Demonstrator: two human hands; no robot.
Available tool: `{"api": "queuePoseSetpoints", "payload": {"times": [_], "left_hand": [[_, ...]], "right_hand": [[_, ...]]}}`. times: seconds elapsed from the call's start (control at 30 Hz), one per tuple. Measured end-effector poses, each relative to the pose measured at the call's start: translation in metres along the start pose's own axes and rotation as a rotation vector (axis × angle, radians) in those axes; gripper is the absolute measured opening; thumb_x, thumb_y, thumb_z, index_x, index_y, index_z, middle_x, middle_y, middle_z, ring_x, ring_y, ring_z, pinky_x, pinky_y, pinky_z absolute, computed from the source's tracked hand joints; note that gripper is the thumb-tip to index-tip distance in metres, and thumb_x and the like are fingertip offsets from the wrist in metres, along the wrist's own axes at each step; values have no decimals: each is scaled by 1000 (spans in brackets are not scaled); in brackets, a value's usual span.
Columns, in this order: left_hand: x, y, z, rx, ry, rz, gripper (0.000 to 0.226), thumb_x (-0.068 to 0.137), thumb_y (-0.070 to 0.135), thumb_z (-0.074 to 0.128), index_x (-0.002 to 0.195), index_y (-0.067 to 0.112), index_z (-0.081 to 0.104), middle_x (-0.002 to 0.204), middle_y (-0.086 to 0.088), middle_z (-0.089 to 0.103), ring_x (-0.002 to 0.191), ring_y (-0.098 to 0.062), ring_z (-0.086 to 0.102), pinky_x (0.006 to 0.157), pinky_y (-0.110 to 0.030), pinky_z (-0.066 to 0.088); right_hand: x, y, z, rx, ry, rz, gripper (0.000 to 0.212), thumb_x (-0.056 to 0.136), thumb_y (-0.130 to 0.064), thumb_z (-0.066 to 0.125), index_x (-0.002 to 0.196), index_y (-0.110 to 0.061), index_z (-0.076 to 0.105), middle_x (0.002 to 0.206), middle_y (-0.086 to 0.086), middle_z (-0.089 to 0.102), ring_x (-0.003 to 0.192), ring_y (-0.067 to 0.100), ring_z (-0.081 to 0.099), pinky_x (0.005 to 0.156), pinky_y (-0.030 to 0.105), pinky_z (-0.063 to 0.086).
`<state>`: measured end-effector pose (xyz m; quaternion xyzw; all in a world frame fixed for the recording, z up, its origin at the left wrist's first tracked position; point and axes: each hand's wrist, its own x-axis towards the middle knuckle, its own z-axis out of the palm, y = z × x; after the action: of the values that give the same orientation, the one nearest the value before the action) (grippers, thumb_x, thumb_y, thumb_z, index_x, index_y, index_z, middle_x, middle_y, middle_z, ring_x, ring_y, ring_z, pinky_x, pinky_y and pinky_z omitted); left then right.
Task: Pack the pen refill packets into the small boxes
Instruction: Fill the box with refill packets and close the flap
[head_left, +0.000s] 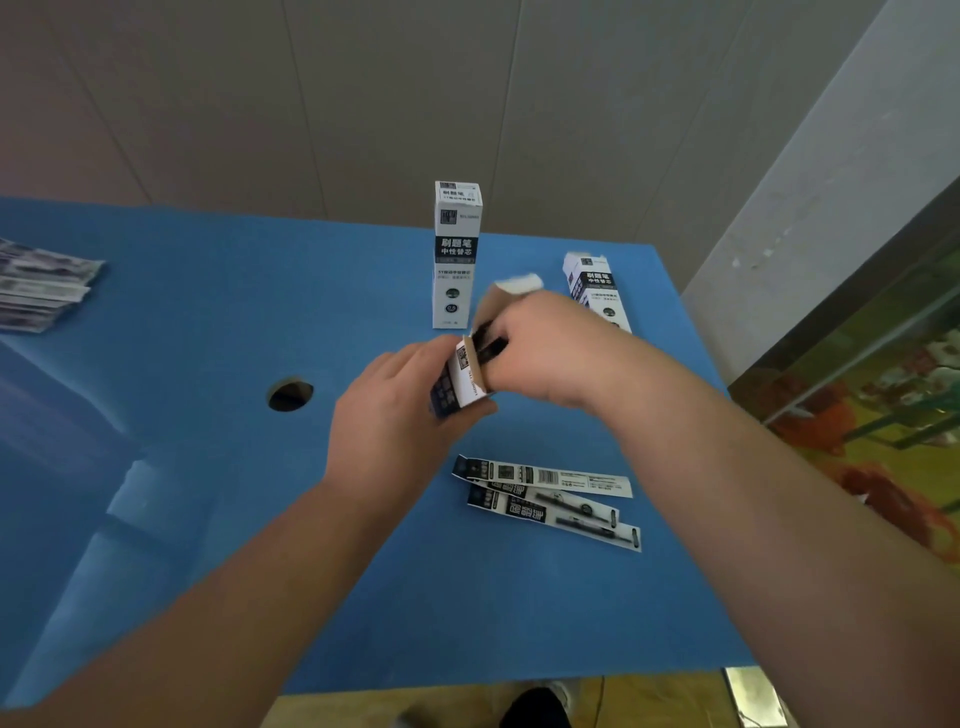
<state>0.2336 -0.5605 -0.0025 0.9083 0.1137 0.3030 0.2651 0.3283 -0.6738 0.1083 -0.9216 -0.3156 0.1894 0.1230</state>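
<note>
Both hands clamped — left hand (387, 415) grips box (462, 382), right hand (540, 348) pinches packets (488, 345).

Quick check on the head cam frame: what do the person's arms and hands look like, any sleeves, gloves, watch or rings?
Both forearms are bare right up to the frame edges, with no sleeves in view. The left hand and right hand wear no gloves. No watch, wristband or ring shows on either wrist or on the visible fingers. No cables or markers are attached.
</note>
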Motion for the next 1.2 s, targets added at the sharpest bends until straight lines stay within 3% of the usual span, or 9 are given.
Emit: {"api": "queuePoseSetpoints", "payload": {"times": [0.1,0.27,0.47,0.57,0.67,0.73,0.93,1.07,1.2], "left_hand": [[2,0,-2,-4,-6,-22,48,73,49,79,113,25,67,98,13,68,88,-16,59,66,-27,39],[0,1,-2,10,1,-14,48,73,47,82,112,26,67,97,13,67,86,-15,57,66,-25,35],[1,0,-3,-33,-20,-56,50,72,47,84,114,28,66,99,15,67,89,-13,58,69,-28,43],[6,-1,-10,-212,-60,-188,41,71,46,85,105,43,62,98,22,67,91,-2,61,76,-25,49],[11,-2,-14,-342,-112,-269,45,70,39,89,95,55,54,93,27,67,89,11,60,73,-7,43],[14,-4,-15,-400,-142,-279,45,71,34,90,92,52,55,88,32,67,88,15,60,70,-2,42],[21,-8,-20,-508,-294,-227,43,76,24,87,96,48,57,93,40,66,94,13,64,76,-12,50],[16,-12,-21,-608,-175,-151,54,88,11,76,133,30,54,120,17,69,116,-4,64,90,-18,53],[13,-14,-18,-687,-114,-142,49,90,10,72,128,34,54,125,8,67,120,-11,63,96,-30,55]], "right_hand": [[-5,4,-12,218,74,-33,19,77,-42,75,76,-23,78,83,4,74,71,25,66,68,41,57],[0,2,-6,160,0,-26,13,85,-28,72,80,-18,79,68,2,61,62,19,49,52,24,38],[3,5,4,164,46,-44,13,81,-29,74,86,-18,80,81,7,72,75,33,63,62,35,51],[1,17,1,413,223,-107,23,75,-34,85,95,-26,77,90,-5,74,84,15,69,73,36,55],[1,31,12,895,157,-204,39,75,-12,87,102,-18,59,109,-5,76,96,10,73,82,32,58],[2,40,23,931,161,-270,42,76,-7,86,98,-19,52,116,-1,74,107,12,71,93,36,56],[5,44,39,902,280,-354,34,81,-5,81,99,-23,58,115,-2,70,112,7,65,92,32,57],[8,47,38,915,259,-373,31,84,-7,80,106,-22,64,115,-2,71,109,8,68,96,36,56],[11,51,44,934,241,-384,30,87,-9,77,113,-21,67,123,0,70,111,12,69,99,43,56]]}}
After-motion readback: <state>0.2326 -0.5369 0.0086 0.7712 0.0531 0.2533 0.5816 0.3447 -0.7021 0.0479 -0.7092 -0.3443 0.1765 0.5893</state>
